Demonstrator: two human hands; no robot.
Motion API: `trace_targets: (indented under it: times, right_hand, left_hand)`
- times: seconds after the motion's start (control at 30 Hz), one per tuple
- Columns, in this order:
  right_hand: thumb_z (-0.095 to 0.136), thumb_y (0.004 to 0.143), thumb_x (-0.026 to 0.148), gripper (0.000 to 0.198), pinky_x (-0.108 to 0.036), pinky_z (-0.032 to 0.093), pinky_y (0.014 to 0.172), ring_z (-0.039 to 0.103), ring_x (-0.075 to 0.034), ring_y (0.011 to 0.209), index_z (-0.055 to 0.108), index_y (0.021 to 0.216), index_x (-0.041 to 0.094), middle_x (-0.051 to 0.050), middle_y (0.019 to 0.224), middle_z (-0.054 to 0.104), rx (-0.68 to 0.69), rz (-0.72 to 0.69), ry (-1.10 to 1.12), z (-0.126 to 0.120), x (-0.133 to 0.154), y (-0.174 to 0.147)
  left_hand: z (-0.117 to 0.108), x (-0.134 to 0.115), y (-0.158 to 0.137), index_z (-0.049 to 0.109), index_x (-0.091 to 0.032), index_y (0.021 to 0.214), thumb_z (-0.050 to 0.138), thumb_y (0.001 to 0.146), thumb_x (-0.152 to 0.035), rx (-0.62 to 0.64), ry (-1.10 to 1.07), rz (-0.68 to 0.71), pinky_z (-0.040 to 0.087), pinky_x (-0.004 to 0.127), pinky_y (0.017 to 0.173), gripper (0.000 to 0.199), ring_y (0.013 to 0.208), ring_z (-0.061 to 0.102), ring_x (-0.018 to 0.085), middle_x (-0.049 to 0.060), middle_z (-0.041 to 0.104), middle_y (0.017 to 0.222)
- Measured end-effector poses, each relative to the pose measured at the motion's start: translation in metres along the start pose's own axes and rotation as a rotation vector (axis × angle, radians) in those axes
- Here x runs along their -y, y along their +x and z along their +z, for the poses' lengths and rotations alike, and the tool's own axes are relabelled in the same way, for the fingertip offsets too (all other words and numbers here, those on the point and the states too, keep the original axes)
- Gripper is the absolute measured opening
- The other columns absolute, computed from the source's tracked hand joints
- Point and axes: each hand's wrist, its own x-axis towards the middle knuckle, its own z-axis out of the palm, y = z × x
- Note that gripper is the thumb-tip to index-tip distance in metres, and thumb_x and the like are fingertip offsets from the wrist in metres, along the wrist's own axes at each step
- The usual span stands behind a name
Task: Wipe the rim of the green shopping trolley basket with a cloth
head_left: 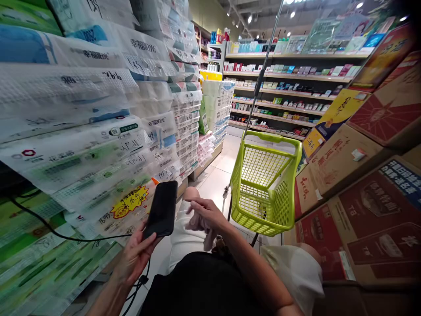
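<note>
Fingers (pixel 148 241) of the left hand (pixel 135 255) were clamped on the lower end of a dark-screened phone (pixel 163 208), the thumb along its near edge. The phone stood tilted up above those fingers, its screen blank. To its right, near but not touching it, the right hand (pixel 210 214) hung over the person's lap, its fingers curled on a bunched greyish-pink cloth (pixel 195 222) that drooped beneath them; the index finger pointed toward the phone. A black cable (pixel 62 236) ran from the left edge to the left hand, where its end was hidden. Tall stacks of wrapped paper packs (pixel 82 151) rose on the left. Ahead stood a lime-green basket cart (pixel 253 164) on the tiled floor (pixel 215 177), with cardboard boxes (pixel 342 153) piled to its right and stocked shelves (pixel 283 77) beyond.
</note>
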Motion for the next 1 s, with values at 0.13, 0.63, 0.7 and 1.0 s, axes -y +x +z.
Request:
trace_targets:
  times: [0.13,0.63,0.7,1.0]
  right_hand:
    - [0.07,0.079,0.065,0.051,-0.035,0.045,0.103,0.065,-0.02,0.107,0.074,0.11,0.024,-0.001,0.098,0.075,-0.094,-0.026,0.141,0.017,-0.008,0.004]
    - [0.077,0.069,0.068,0.061,-0.021,0.037,0.043,0.051,-0.01,0.043,0.069,0.093,0.013,0.004,0.05,0.06,-0.11,0.228,0.315,0.015,-0.039,-0.01]
    - [0.074,0.07,0.07,0.062,-0.021,0.038,0.042,0.05,-0.01,0.04,0.067,0.093,0.014,0.004,0.048,0.059,-0.107,0.221,0.3,0.015,-0.039,-0.012]
    - [0.07,0.08,0.049,0.041,-0.023,0.05,0.06,0.063,-0.012,0.061,0.066,0.106,0.018,0.003,0.067,0.066,-0.245,0.029,0.125,-0.002,-0.025,-0.023]
  left_hand:
    - [0.013,0.015,0.007,0.047,-0.034,0.146,0.087,0.061,-0.03,0.13,-0.06,-0.01,0.053,0.048,0.11,0.094,0.132,0.057,0.036,0.007,0.062,0.142]
    - [0.02,0.026,-0.012,0.038,-0.041,0.153,0.085,0.069,-0.024,0.327,-0.035,-0.122,0.048,0.046,0.113,0.098,0.138,0.052,0.034,0.006,0.057,0.148]
    - [0.023,0.027,-0.012,0.038,-0.04,0.154,0.085,0.069,-0.024,0.32,-0.038,-0.104,0.049,0.044,0.113,0.098,0.139,0.051,0.033,0.006,0.055,0.15]
    - [0.034,0.035,-0.009,0.026,-0.038,0.159,0.084,0.072,-0.024,0.334,-0.099,-0.105,0.042,0.048,0.117,0.105,0.136,0.053,0.033,0.009,0.054,0.152]
